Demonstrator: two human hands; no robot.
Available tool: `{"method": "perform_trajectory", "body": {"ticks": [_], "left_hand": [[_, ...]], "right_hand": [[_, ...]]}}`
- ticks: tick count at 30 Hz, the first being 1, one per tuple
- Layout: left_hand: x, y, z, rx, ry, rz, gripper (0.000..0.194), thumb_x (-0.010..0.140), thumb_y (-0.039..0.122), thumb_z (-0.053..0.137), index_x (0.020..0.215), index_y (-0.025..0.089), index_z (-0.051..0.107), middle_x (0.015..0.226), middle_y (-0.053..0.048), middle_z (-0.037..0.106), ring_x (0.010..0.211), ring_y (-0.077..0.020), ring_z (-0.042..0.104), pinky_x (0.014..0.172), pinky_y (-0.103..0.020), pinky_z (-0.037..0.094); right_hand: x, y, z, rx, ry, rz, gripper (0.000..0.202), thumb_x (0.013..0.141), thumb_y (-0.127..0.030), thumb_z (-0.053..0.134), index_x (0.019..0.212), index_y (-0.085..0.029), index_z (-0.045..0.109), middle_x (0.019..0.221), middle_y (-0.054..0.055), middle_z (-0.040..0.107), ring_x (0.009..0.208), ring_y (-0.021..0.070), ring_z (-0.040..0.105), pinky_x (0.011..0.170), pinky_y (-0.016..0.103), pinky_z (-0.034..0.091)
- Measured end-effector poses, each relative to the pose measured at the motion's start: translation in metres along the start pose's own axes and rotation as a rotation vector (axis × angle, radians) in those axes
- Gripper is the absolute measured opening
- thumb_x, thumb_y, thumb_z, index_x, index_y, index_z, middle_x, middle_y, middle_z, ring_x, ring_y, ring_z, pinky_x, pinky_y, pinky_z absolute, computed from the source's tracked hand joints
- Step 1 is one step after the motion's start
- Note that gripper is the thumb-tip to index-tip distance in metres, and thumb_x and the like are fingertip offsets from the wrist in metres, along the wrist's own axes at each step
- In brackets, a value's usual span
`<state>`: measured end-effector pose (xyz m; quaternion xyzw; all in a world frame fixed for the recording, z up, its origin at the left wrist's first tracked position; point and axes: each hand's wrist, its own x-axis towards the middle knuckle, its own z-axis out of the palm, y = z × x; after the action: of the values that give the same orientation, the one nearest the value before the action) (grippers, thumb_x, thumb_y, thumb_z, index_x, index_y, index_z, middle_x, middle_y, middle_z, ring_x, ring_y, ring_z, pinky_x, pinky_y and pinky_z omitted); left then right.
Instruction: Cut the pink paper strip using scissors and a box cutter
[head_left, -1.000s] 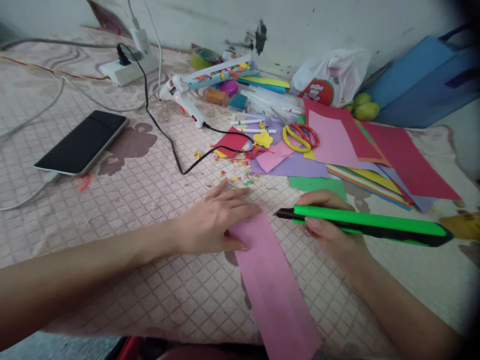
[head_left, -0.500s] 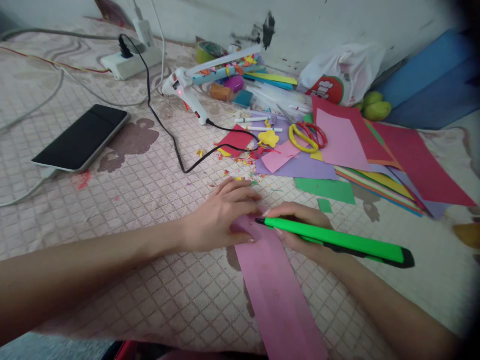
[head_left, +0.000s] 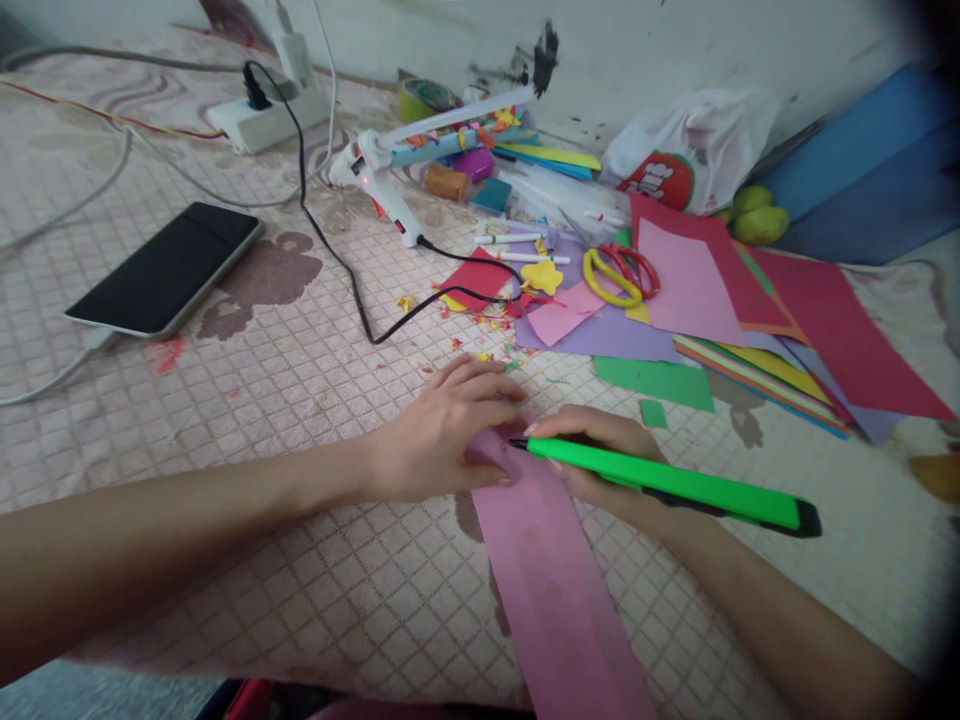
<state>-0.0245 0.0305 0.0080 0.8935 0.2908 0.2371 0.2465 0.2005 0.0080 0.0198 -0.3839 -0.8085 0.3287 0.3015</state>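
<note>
A long pink paper strip [head_left: 559, 580] lies on the patterned tablecloth, running from between the hands to the bottom edge of the view. My left hand [head_left: 457, 430] rests over its upper end, fingers apart, the thumb lying on the paper. Closed round a bright green cutter-like tool [head_left: 675, 485] with black ends is my right hand [head_left: 600, 450]. The tool's dark tip touches or hovers just above the paper near my left thumb; which of the two is unclear. Small faint reddish marks show along the strip.
Scissors [head_left: 613, 278] lie on coloured paper sheets [head_left: 690, 280] ahead to the right. A white glue gun [head_left: 386, 200] with a black cord, a power strip [head_left: 270, 120] and a phone [head_left: 169, 270] are ahead and left. A plastic bag [head_left: 694, 145] stands near the wall.
The whole view has shifted very slightly. The green tool's rear end has moved a little to the left, while both hands stay in nearly the same places on the strip.
</note>
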Motion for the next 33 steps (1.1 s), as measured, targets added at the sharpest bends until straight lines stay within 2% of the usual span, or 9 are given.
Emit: {"method": "perform_trajectory", "body": {"ticks": [12, 21, 33], "left_hand": [[0.0004, -0.0001, -0.0004, 0.004, -0.006, -0.007, 0.037, 0.077, 0.042, 0.069, 0.108, 0.022, 0.063, 0.127, -0.005, 0.056, 0.122, -0.0264, 0.044, 0.112, -0.046, 0.022], [0.0008, 0.0027, 0.0010, -0.008, 0.018, -0.032, 0.027, 0.078, 0.036, 0.069, 0.101, 0.022, 0.066, 0.125, -0.005, 0.057, 0.122, -0.0261, 0.045, 0.111, -0.046, 0.025], [0.0015, 0.0032, 0.0019, -0.002, 0.031, -0.038, 0.025, 0.078, 0.033, 0.069, 0.101, 0.023, 0.066, 0.125, -0.005, 0.058, 0.121, -0.0261, 0.046, 0.109, -0.047, 0.026]], "right_hand": [[-0.0004, 0.0033, 0.0011, -0.024, -0.016, -0.014, 0.022, 0.081, -0.012, 0.058, 0.097, -0.025, 0.064, 0.090, -0.002, 0.069, 0.080, 0.0109, 0.063, 0.071, 0.023, 0.050], [0.0016, -0.0006, -0.0013, -0.037, -0.034, -0.012, 0.019, 0.082, -0.015, 0.057, 0.098, -0.023, 0.064, 0.088, 0.000, 0.069, 0.078, 0.0119, 0.063, 0.069, 0.025, 0.051], [0.0017, -0.0026, 0.0010, -0.047, 0.018, 0.003, 0.017, 0.082, -0.015, 0.056, 0.093, -0.025, 0.065, 0.085, 0.000, 0.070, 0.074, 0.0129, 0.065, 0.068, 0.026, 0.052]]}}
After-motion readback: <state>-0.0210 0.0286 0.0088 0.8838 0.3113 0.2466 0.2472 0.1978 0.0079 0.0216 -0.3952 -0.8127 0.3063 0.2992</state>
